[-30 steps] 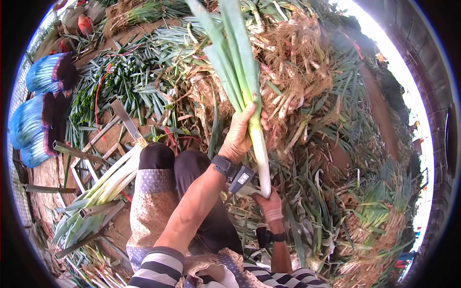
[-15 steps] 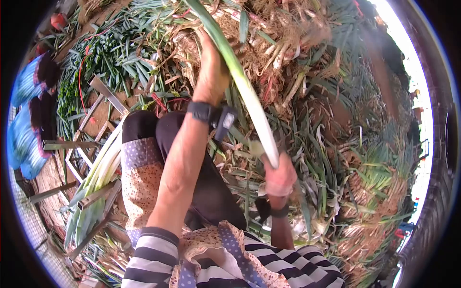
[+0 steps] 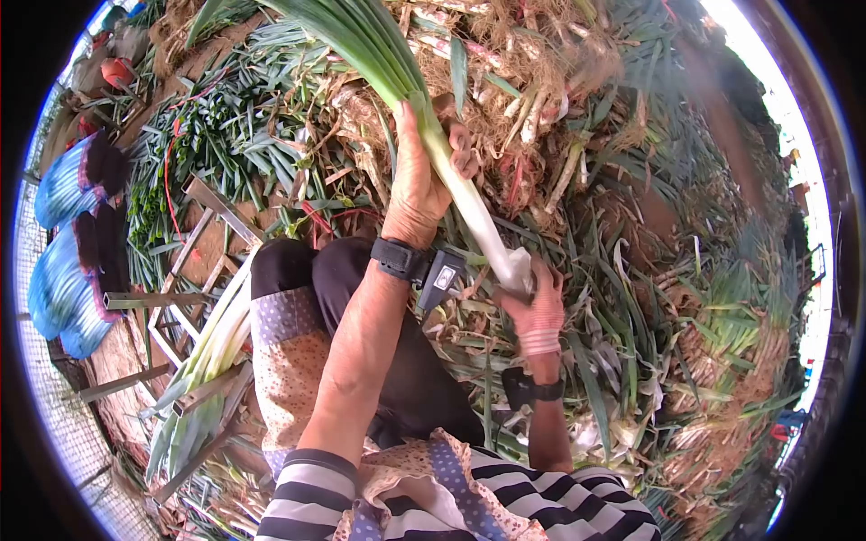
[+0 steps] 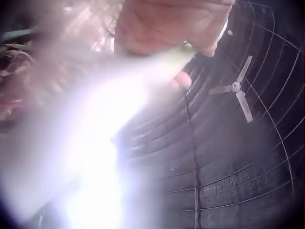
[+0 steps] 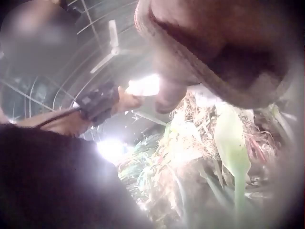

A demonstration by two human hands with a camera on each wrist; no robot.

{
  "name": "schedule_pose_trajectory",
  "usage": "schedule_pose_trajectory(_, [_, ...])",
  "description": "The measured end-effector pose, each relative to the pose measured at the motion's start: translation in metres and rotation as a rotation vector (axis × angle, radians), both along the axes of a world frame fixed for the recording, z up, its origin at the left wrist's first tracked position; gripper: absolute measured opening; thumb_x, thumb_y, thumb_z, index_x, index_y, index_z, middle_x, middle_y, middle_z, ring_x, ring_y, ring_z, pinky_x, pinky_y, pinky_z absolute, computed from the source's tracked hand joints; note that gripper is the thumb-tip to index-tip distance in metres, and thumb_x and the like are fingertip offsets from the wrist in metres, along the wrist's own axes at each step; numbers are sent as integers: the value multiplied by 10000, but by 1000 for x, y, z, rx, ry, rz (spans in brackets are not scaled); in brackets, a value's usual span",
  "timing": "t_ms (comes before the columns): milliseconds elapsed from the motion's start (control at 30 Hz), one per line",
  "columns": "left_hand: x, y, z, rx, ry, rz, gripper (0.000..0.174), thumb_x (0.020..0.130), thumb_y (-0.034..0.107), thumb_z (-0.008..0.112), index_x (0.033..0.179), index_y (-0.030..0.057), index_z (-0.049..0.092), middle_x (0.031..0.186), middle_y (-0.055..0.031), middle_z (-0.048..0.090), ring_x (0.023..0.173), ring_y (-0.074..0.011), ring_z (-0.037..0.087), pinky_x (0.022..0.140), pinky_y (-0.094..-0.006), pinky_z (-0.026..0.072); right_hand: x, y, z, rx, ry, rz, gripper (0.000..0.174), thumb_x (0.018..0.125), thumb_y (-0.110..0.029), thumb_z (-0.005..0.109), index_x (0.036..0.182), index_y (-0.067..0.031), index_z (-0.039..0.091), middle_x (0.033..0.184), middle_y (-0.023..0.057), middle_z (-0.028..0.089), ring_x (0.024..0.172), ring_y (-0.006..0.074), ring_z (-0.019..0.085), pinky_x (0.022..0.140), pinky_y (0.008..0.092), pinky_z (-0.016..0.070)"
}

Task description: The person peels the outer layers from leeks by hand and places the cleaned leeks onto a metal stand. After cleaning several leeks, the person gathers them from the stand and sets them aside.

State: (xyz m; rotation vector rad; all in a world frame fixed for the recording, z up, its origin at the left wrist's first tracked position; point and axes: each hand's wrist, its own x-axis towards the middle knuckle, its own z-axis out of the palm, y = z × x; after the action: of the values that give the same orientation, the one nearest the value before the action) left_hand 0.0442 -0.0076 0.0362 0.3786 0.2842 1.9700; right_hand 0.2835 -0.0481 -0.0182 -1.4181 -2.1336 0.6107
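In the head view my left hand [image 3: 418, 180] grips a leek [image 3: 471, 203] where the white shank turns green, thumb along the near side and fingertips showing on the far side. Its green leaves [image 3: 361, 41] fan toward the top of the view. At the white lower end my right hand [image 3: 538, 311], with a pinkish glove cuff [image 3: 540, 341] at the wrist, pinches the tip, where a crumpled whitish layer [image 3: 517, 268] shows. In the right wrist view a pale green leaf sheath [image 5: 232, 143] hangs below that hand. Glare washes out much of the left wrist view.
Left of my knees, peeled leeks [image 3: 212, 334] lie across a metal frame [image 3: 171, 299]. A rooty heap of leeks [image 3: 523, 81] lies ahead, with cut green leaves [image 3: 216, 162] to its left. Blue-wrapped bundles [image 3: 68, 288] stand far left; more leeks [image 3: 722, 361] lie right.
The leek's upper end has swung left and its white end right. My left hand opened flat beside the stem, then closed round it again. The right hand moved up and right, staying at the white end.
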Motion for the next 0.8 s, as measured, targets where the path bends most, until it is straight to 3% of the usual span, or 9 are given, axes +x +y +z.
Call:
schedule_pose_trajectory(200, [-24, -2, -10, 135, 158, 32, 692, 849, 704, 336, 1132, 80, 436, 597, -33, 506, 465, -108, 468, 413, -245, 372, 32, 3, -24, -200, 153, -33, 802, 595, -267, 818, 1261, -7, 453, 1181, 180, 550, 1024, 300, 575, 866, 368, 460])
schedule_pose_trajectory(300, [-29, -8, 4, 14, 207, 135, 766, 805, 768, 311, 1080, 77, 498, 617, -5, 434, 492, -100, 391, 426, -231, 340, 34, -3, -17, -245, 308, -75, 718, 603, -222, 809, 1216, -23, 493, 1108, 144, 561, 980, 266, 575, 839, 341, 462])
schedule_pose_trajectory(500, [-38, -6, 0, -100, 230, 169, 745, 821, 738, 349, 1089, 61, 503, 645, -10, 355, 546, -113, 319, 460, -246, 290, -3, 21, 28, 309, 26, 309, 829, 543, -344, 838, 1242, -65, 492, 1199, 146, 548, 1068, 317, 541, 883, 368, 462])
schedule_pose_trajectory(567, [-44, -3, -4, -86, 194, 161, 736, 831, 720, 358, 1093, 46, 498, 643, -7, 349, 545, -108, 319, 460, -240, 299, -10, 31, 19, 327, -67, 275, 738, 598, -362, 804, 1210, -62, 519, 1168, 145, 574, 1044, 323, 553, 886, 388, 457])
schedule_pose_trajectory(633, [-55, 3, -7, 293, 106, -143, 734, 845, 708, 337, 1067, 26, 494, 642, -6, 338, 543, -103, 321, 458, -232, 309, -29, 52, 17, 81, 168, 720, 539, 683, -347, 750, 1112, -60, 591, 1092, 123, 617, 951, 305, 597, 849, 378, 476])
schedule_pose_trajectory(667, [-56, 3, -7, 284, 79, -148, 745, 852, 705, 314, 1025, -1, 480, 644, -7, 331, 536, -99, 318, 453, -226, 314, -29, 52, 24, -236, 137, 716, 344, 757, -277, 703, 1008, -50, 642, 989, 112, 652, 830, 260, 629, 784, 327, 499])
schedule_pose_trajectory(700, [-47, -2, 5, 97, -5, -63, 663, 855, 674, 378, 1128, 74, 450, 591, 23, 393, 468, -92, 398, 384, -216, 370, -27, 50, 23, -252, 129, 729, 344, 757, -277, 703, 1008, -50, 642, 989, 112, 652, 830, 260, 629, 784, 327, 499])
schedule_pose_trajectory(767, [-60, 0, 2, 27, 40, -58, 625, 840, 690, 389, 978, 87, 476, 585, 26, 387, 460, -85, 389, 376, -221, 363, -16, 43, 21, 77, -74, 937, 246, 792, -218, 680, 940, -25, 646, 932, 102, 662, 765, 241, 631, 713, 277, 509])
schedule_pose_trajectory(800, [-68, 0, -4, 3, 17, -126, 581, 860, 672, 368, 890, 99, 455, 576, 28, 380, 457, -85, 378, 372, -226, 358, -2, 36, 14, -181, 37, 818, 190, 800, -164, 660, 947, -45, 646, 939, 93, 660, 773, 218, 634, 682, 276, 517])
